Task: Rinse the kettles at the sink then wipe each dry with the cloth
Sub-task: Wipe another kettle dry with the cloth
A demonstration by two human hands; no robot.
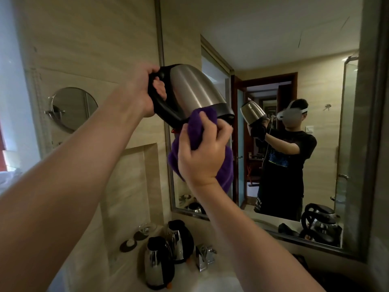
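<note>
Head view: your left hand [145, 89] is gripping the black handle of a steel kettle [194, 91], tilting it up at face height, while your right hand [203, 153] is clutching a purple cloth [202, 125] against its base. Below, two more kettles [168, 251] are standing on the pale counter [210, 279] beside a chrome tap [205, 257]. A wall mirror [315, 60] is facing you.

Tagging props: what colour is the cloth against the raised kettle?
Purple cloth, clearest in the head view.
</note>
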